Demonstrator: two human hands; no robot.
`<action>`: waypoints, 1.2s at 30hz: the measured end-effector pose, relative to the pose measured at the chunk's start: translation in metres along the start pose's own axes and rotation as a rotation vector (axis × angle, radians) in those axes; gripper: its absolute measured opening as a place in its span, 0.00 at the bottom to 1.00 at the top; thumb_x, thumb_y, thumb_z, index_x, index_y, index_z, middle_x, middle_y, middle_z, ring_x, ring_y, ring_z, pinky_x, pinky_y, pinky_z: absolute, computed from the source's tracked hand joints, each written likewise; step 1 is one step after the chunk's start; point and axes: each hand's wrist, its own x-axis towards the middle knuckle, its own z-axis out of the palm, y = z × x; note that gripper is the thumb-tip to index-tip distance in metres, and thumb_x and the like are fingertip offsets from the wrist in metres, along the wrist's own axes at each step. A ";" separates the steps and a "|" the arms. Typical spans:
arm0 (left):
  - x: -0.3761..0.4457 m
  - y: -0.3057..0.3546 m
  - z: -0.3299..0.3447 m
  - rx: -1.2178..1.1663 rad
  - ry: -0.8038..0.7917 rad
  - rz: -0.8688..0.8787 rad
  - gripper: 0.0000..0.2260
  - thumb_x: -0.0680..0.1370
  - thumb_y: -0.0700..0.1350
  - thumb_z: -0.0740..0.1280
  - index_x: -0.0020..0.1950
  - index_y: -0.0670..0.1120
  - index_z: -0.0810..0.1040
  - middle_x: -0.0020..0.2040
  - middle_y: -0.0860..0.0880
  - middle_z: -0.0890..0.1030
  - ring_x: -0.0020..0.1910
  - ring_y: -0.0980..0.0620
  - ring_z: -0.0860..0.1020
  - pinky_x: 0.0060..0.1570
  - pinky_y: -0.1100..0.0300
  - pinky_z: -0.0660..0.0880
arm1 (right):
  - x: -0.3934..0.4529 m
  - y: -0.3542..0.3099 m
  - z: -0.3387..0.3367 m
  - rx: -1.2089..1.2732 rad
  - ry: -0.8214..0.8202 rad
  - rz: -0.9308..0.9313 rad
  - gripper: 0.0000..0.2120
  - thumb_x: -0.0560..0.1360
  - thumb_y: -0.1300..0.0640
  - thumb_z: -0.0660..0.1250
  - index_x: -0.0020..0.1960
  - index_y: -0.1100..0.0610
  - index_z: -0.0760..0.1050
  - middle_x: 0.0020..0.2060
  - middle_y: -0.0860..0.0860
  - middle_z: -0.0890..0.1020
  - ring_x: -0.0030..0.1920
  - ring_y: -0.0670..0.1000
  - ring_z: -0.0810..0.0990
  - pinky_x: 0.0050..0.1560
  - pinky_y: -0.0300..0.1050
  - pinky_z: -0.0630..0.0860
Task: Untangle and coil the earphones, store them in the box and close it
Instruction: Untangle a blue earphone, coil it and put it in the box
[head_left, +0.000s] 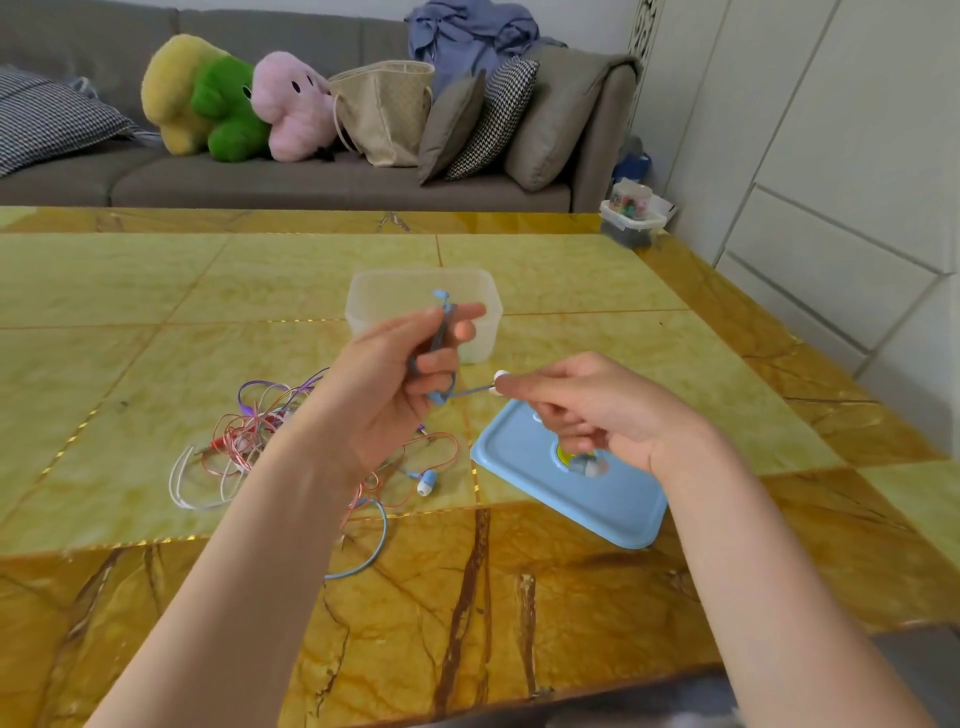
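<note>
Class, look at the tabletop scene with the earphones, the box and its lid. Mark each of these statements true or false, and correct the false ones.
1. The left hand grips a coiled blue earphone cable. True.
2. The blue lid is fitted on the clear box. False: it lies on the table beside the box, under the right hand.
3. A tangle of cables lies on the table. True.
4. The box already holds several earphones. False: it looks empty.
5. The right hand pinches the end of the cable. True.
</note>
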 end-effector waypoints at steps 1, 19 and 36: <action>-0.001 -0.001 0.001 0.054 -0.027 -0.030 0.14 0.81 0.41 0.52 0.56 0.37 0.75 0.30 0.53 0.70 0.19 0.62 0.61 0.18 0.72 0.55 | 0.001 0.001 -0.002 0.039 0.015 0.010 0.24 0.71 0.50 0.71 0.20 0.51 0.67 0.21 0.47 0.59 0.21 0.46 0.56 0.28 0.42 0.53; 0.007 -0.026 0.014 0.258 0.074 -0.241 0.12 0.82 0.41 0.55 0.49 0.37 0.76 0.42 0.43 0.81 0.38 0.46 0.82 0.41 0.60 0.80 | 0.005 -0.006 0.014 0.028 0.319 -0.170 0.06 0.74 0.67 0.64 0.39 0.60 0.74 0.28 0.53 0.80 0.23 0.45 0.73 0.27 0.36 0.74; 0.005 -0.013 0.011 0.167 0.048 -0.108 0.12 0.80 0.40 0.54 0.51 0.38 0.76 0.28 0.51 0.71 0.19 0.59 0.61 0.20 0.68 0.60 | -0.011 -0.017 -0.001 0.025 0.248 -0.387 0.09 0.76 0.66 0.64 0.49 0.56 0.81 0.41 0.53 0.83 0.39 0.49 0.80 0.45 0.38 0.79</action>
